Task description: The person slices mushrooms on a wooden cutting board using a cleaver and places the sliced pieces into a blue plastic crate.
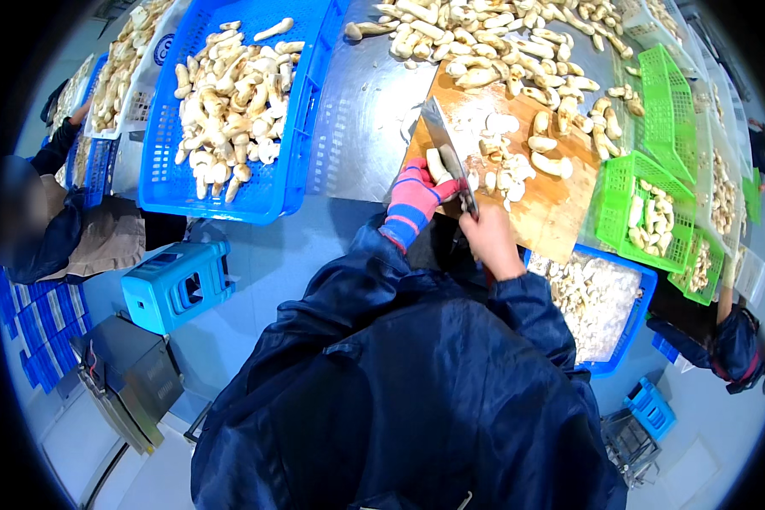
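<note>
My left hand (417, 197), in a pink and blue striped knit glove, holds a pale mushroom (435, 166) over the near left edge of a wooden cutting board (548, 223). My bare right hand (492, 237) is closed on the handle of a broad-bladed knife (443, 131), whose blade lies right beside the held mushroom. On the board are white cut slices (515, 175) and a few whole mushrooms (551, 166). Behind them, a large heap of mushrooms (472, 38) spreads from the metal table onto the board.
A blue crate (280, 185) of mushrooms stands left, green baskets (612, 204) right. A blue crate (631, 338) of trimmings sits below the board's right edge. A blue stool (159, 293) is on the floor at left. One person (57, 223) works at left, another (736, 344) at right.
</note>
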`<state>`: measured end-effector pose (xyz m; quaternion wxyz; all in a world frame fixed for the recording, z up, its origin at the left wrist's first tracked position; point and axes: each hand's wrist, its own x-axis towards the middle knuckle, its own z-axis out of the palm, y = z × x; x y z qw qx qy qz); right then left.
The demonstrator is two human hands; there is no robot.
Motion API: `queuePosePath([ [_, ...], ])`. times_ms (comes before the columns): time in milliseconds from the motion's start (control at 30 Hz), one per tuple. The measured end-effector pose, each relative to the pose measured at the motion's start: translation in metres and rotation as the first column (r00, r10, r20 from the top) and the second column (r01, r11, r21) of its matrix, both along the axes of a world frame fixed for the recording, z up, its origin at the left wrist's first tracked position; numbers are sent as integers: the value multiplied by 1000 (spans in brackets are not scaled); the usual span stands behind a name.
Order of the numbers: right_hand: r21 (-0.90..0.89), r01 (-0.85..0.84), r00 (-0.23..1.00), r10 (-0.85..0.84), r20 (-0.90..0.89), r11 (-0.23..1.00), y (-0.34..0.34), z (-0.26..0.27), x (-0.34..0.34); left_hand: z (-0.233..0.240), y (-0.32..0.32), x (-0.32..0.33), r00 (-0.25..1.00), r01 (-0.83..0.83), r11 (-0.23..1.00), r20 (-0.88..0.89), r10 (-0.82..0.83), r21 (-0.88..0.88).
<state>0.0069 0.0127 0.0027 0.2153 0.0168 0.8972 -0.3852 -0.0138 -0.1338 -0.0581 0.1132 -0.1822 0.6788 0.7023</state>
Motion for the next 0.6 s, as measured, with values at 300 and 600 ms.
queuePosePath([
  [300, -141, 234, 959, -204, 197, 962, 38, 17, -11, -1, -19, 3, 976, -132, 966, 199, 87, 221],
  [600, -304, 506, 861, -490, 135, 807, 51, 38, 23, 3, -6, 6, 985, -141, 990, 100, 139, 19],
])
